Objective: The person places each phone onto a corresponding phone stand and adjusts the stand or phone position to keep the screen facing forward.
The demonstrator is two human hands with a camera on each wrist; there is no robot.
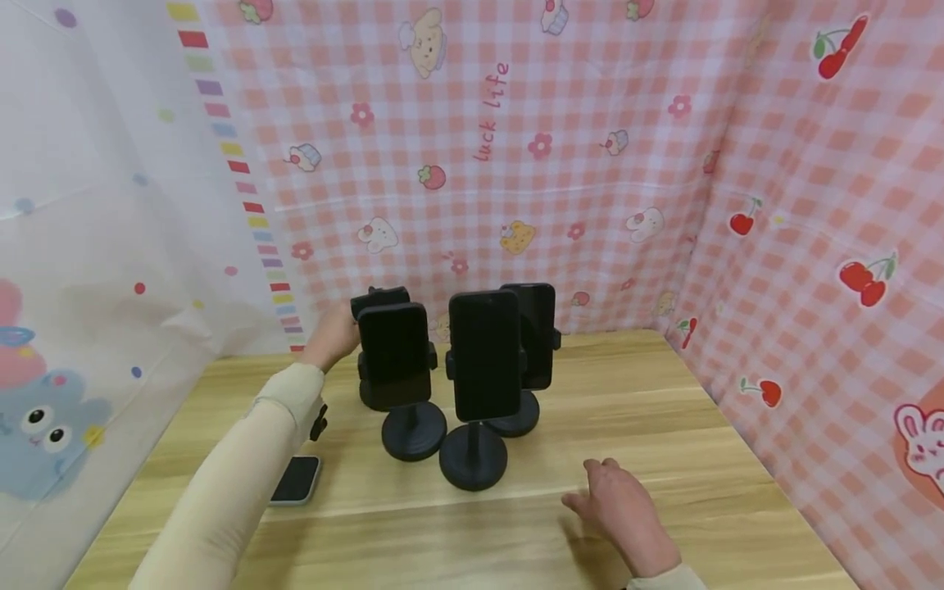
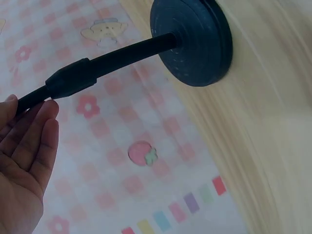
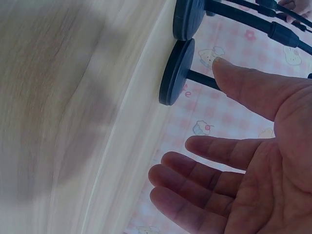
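At the back left, my left hand [image 1: 337,334] reaches behind the front phones. In the left wrist view its thumb and fingers pinch the thin upper rod of a black phone stand [image 2: 124,57], whose round base [image 2: 195,44] rests on the table. Only part of that stand's top [image 1: 379,301] shows from the head. Three other stands carry upright dark phones: a front-left phone [image 1: 396,360], a front-middle phone [image 1: 484,352] and a back-right phone [image 1: 542,328]. To their right, my right hand [image 1: 623,512] hovers over the table with fingers spread, holding nothing.
A loose phone [image 1: 297,480] lies on the wooden table [image 1: 627,410] beside my left forearm. A pink checked cloth [image 1: 472,213] hangs behind the table. Another patterned cloth borders the right side, and a white one the left.
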